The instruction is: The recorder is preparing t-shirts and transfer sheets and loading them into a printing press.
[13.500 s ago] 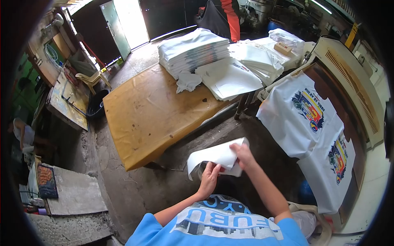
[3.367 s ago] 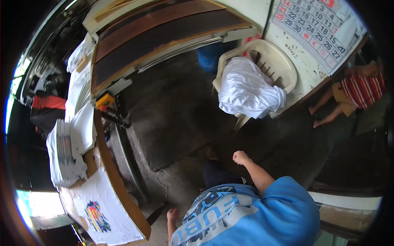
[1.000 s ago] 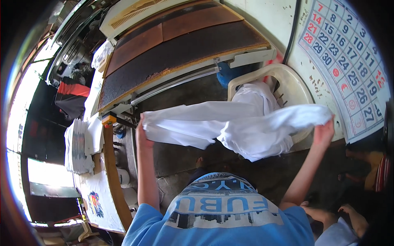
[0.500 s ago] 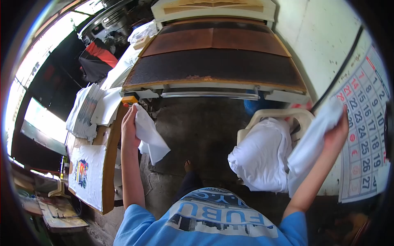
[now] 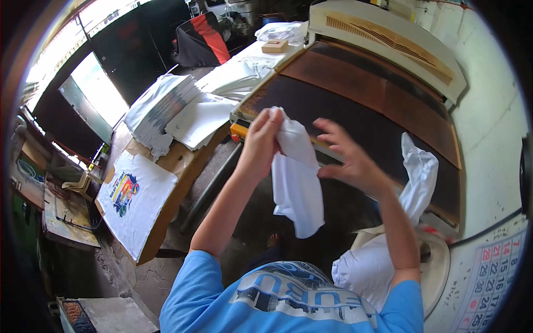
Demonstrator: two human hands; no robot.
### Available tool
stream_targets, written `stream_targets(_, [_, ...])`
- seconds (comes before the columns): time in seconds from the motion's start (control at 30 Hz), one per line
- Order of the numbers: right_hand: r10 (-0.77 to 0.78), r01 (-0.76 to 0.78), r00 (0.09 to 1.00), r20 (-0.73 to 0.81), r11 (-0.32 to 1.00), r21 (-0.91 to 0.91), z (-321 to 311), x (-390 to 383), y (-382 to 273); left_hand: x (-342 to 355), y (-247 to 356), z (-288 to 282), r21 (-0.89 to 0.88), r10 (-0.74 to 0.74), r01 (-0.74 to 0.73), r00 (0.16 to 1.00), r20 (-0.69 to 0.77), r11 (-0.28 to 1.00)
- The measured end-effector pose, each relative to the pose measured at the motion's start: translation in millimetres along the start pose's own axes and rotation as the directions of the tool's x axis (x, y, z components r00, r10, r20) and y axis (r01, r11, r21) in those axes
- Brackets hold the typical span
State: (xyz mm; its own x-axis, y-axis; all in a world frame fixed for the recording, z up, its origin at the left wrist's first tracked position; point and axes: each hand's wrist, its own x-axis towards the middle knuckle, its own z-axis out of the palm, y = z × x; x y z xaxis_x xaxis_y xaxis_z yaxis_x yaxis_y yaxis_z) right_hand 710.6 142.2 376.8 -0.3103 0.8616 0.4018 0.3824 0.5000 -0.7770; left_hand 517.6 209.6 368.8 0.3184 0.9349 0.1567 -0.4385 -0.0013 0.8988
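My left hand (image 5: 261, 145) is closed on the top of a white piece of cloth (image 5: 298, 180), which hangs down in front of me over the dark floor. To the right of that cloth, my right hand (image 5: 351, 159) is raised with fingers spread and nothing in it. Another white cloth (image 5: 419, 175) drapes over the right front edge of a wide flat machine (image 5: 344, 114) topped with dark brown sheets. Below my right forearm, a bundle of white fabric (image 5: 363, 272) rests on a cream plastic chair (image 5: 440, 266).
On the left, a wooden table (image 5: 158, 233) carries a printed white shirt (image 5: 139, 191) laid flat. A stack of white shirts (image 5: 161, 111) stands farther back. White fabric and a small box (image 5: 275, 46) lie beyond it. A wall calendar (image 5: 491, 286) hangs at lower right.
The view has turned left. My right hand has let go of its white cloth, now on the machine's edge, and has come inward near the left. My left hand still holds its cloth.
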Motion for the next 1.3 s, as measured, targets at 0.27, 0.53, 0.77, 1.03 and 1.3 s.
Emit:
stream_targets(0.27, [-0.144, 0.106, 0.985, -0.1, 0.944, -0.313, 18, 82, 10, 51, 8, -54, -0.043, -0.043, 0.043, 0.999, -0.009, 0.998])
stream_targets(0.53, [-0.065, -0.011, 0.945, -0.321, 0.973, -0.231, -9, 88, 37, 96, -7, -57, 0.544, 0.621, -0.557, 0.78, 0.083, 0.628])
stream_targets(0.77, [0.201, -0.157, 0.919, -0.338, 0.976, 0.151, -69, 89, 65, 133, -4, -22, 0.39, 0.188, -0.214, 0.977, 0.104, 0.895])
stream_targets(1.03, [-0.045, -0.022, 0.784, -0.619, 0.995, -0.1, -140, 96, 57, 170, 9, -23, 0.611, -0.161, -0.562, 0.649, 0.743, 0.558])
stream_targets(1.3, [0.158, -0.302, 0.774, -0.613, 0.943, -0.138, -219, 158, 105, 313, 17, -82, 0.12, 0.071, -0.094, 0.98, 0.184, 0.988])
